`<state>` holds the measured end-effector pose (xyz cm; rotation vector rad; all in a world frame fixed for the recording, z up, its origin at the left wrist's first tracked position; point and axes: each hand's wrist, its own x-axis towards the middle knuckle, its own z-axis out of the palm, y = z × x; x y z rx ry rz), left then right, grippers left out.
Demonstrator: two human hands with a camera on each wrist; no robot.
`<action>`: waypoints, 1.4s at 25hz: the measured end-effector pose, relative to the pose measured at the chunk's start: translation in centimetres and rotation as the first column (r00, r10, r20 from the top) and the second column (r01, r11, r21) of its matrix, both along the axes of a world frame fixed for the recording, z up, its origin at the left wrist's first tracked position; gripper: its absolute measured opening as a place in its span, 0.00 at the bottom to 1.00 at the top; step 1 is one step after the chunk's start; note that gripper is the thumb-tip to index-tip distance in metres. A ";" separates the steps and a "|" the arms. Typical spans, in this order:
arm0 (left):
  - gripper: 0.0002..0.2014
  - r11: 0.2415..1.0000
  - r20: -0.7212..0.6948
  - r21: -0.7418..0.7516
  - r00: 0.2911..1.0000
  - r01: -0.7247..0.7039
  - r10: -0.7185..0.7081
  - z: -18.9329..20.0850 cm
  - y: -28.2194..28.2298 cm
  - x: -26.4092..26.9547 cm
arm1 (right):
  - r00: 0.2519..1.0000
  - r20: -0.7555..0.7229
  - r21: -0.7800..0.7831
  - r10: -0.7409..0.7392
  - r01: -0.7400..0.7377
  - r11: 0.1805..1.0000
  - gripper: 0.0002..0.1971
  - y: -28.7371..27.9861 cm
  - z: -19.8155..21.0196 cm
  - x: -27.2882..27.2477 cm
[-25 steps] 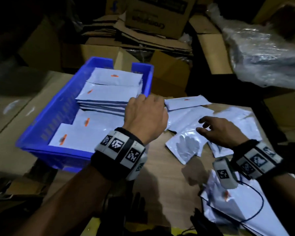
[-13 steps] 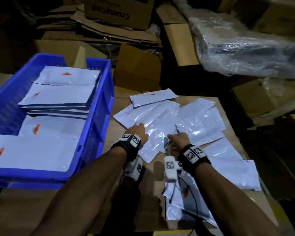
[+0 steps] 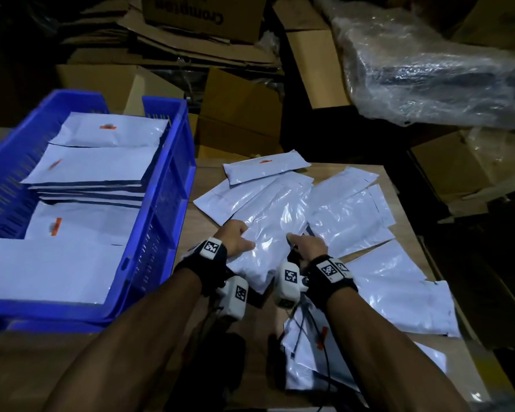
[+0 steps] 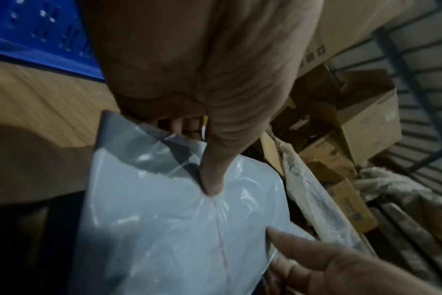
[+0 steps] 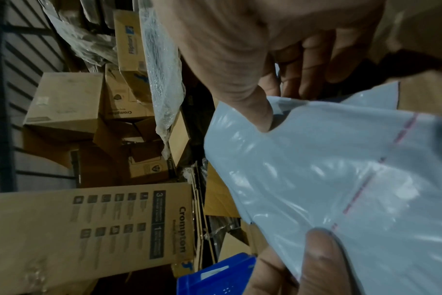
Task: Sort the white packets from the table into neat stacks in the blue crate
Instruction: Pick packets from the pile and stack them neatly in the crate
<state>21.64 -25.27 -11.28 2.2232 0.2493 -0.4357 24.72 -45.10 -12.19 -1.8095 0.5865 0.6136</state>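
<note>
On the wooden table (image 3: 244, 331), just right of the blue crate (image 3: 161, 233), both hands have hold of one glossy white packet (image 3: 268, 236) lying on top of a loose spread of other white packets (image 3: 351, 209). Left hand (image 3: 235, 239) grips its near left edge, thumb (image 4: 212, 179) pressed on top and the other fingers curled underneath; right hand (image 3: 308, 246) pinches the near right edge the same way, thumb (image 5: 262, 117) on the upper face (a thin red dashed line runs across the packet in both wrist views). Inside the crate lie several stacks of white packets (image 3: 87, 173) with small orange marks. Cardboard boxes (image 3: 238, 108) and a plastic-wrapped bundle (image 3: 428, 72) crowd the space behind the table
</note>
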 end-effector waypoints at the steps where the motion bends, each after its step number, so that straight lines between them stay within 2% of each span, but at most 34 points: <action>1: 0.13 0.999 0.032 -0.036 0.999 -0.025 0.026 0.2 0.5 -0.3 | 0.997 -0.012 0.126 -0.072 0.073 0.989 0.13 0.3 0.4 -0.4; 2: 0.13 0.998 0.077 -0.048 0.996 -0.038 0.042 0.7 1.0 -0.7 | 0.988 -0.034 0.255 -0.149 0.153 0.955 0.12 0.6 1.2 -0.9; 4: 0.14 0.999 0.205 -0.009 0.977 -0.053 0.054 2.0 1.6 -1.5 | 0.974 -0.083 0.441 -0.210 0.224 0.869 0.12 0.9 3.3 -1.5; 8: 0.12 0.992 0.464 0.062 0.883 -0.113 0.072 6.0 2.1 -2.5 | 0.989 -0.052 0.729 -0.137 0.131 0.672 0.34 -0.3 7.9 -2.0; 11: 0.15 0.971 0.638 0.206 0.769 -0.120 -0.041 8.6 2.3 -3.1 | 0.986 0.035 0.809 -0.163 0.068 0.584 0.41 -1.2 10.6 -2.7; 13: 0.18 0.940 0.713 0.320 0.683 -0.114 -0.160 9.7 2.3 -3.3 | 0.983 0.056 0.812 -0.174 0.056 0.581 0.34 -1.4 12.3 -3.5; 15: 0.19 0.911 0.737 0.403 0.622 -0.091 -0.264 10.5 2.3 -3.3 | 0.979 0.090 0.780 -0.183 0.045 0.625 0.18 -1.7 13.2 -4.1; 17: 0.18 0.890 0.741 0.449 0.587 -0.072 -0.327 11.0 2.6 -3.6 | 0.972 0.125 0.742 -0.197 0.040 0.669 0.10 -2.1 13.2 -4.5; 18: 0.19 0.885 0.737 0.461 0.586 -0.071 -0.337 11.2 2.9 -3.8 | 0.971 0.133 0.731 -0.198 0.038 0.682 0.08 -2.2 13.1 -4.7; 19: 0.21 0.885 0.721 0.460 0.613 -0.075 -0.323 11.4 3.2 -3.9 | 0.972 0.130 0.730 -0.194 0.038 0.682 0.05 -2.3 13.2 -4.8; 21: 0.26 0.920 0.666 0.385 0.711 -0.068 -0.226 11.5 4.0 -4.0 | 0.968 0.136 0.717 -0.211 0.051 0.695 0.05 -2.7 12.9 -5.1; 23: 0.26 0.993 0.626 0.099 0.780 -0.070 -0.007 12.2 4.5 -4.0 | 0.961 0.170 0.690 -0.218 0.041 0.722 0.04 -2.9 12.7 -5.4; 25: 0.23 0.966 0.536 -0.227 0.812 -0.125 0.232 12.9 4.8 -3.8 | 0.944 0.260 0.651 -0.202 -0.017 0.759 0.15 -3.3 12.2 -5.7; 27: 0.21 0.893 0.446 -0.413 0.816 -0.176 0.367 13.5 5.0 -3.7 | 0.931 0.304 0.644 -0.204 -0.043 0.764 0.21 -3.3 11.8 -6.0; 31: 0.24 0.798 0.330 -0.564 0.828 -0.213 0.454 14.2 5.8 -4.1 | 0.914 0.343 0.607 -0.219 -0.038 0.794 0.12 -3.3 11.5 -6.4; 35: 0.17 0.804 0.319 -0.553 0.836 -0.217 0.446 15.1 6.3 -4.7 | 0.890 0.410 0.556 -0.199 -0.071 0.828 0.16 -3.0 10.8 -6.4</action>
